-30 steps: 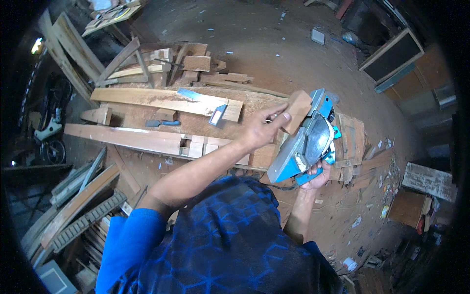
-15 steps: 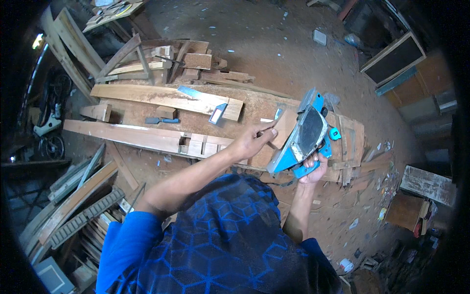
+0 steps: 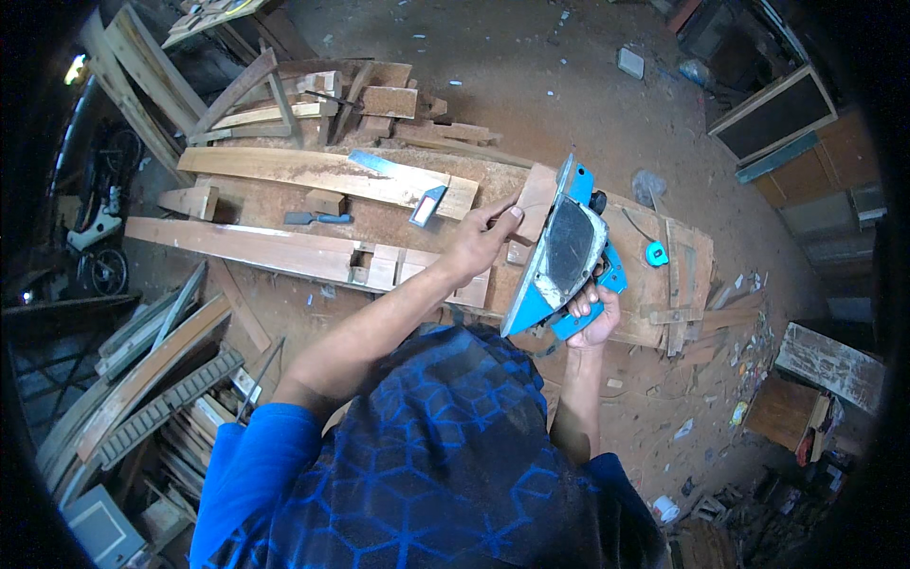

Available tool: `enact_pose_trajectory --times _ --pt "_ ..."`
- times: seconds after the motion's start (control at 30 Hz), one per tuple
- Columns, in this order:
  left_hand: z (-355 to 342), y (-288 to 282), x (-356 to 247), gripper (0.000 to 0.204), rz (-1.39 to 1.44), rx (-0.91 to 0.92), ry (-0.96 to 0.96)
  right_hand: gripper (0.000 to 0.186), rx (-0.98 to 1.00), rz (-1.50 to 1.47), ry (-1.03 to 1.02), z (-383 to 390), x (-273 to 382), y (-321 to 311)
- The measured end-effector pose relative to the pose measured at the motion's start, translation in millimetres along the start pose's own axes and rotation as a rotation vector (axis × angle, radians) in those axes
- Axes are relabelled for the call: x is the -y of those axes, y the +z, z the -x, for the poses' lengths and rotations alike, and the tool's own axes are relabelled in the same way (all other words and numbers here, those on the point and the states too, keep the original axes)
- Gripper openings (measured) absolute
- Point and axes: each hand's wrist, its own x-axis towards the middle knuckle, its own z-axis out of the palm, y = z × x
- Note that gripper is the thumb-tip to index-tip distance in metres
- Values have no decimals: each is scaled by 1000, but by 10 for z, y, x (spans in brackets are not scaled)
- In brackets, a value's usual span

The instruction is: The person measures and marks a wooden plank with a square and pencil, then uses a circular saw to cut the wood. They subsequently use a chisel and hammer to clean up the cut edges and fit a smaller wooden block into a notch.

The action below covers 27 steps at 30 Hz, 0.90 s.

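In my right hand is a blue electric hand planer, gripped by its handle and turned on its side above the workbench. My left hand holds a small flat wooden block between thumb and fingers. The block's edge lies along the planer's left-hand face; whether they press together I cannot tell. Left of my left hand, a try square rests on a long pale board. A chisel with a blue handle lies nearer me, beside a short wood block.
A long timber with cut notches runs along the bench's near edge. To the planer's right sits a turquoise tape measure. Offcuts are piled at the back, and more lumber leans at the lower left. Litter dots the dirt floor.
The planer has shifted left and stands a little more upright. The wooden block has moved up and left along with it, and my left hand has risen slightly.
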Motion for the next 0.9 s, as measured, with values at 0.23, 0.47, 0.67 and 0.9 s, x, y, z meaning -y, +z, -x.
enact_pose_trajectory --times 0.23,0.47,0.67,0.9 --pt "145 -81 2 61 -85 42 -29 24 90 -30 -24 -151 76 65" --pt "243 -171 112 62 -148 114 8 23 81 -56 -52 -309 109 92" --pt "140 -282 79 55 304 7 -12 24 82 -12 -18 -143 172 54" --pt "47 -147 -43 59 -28 -48 98 34 96 10 53 -1 55 90"
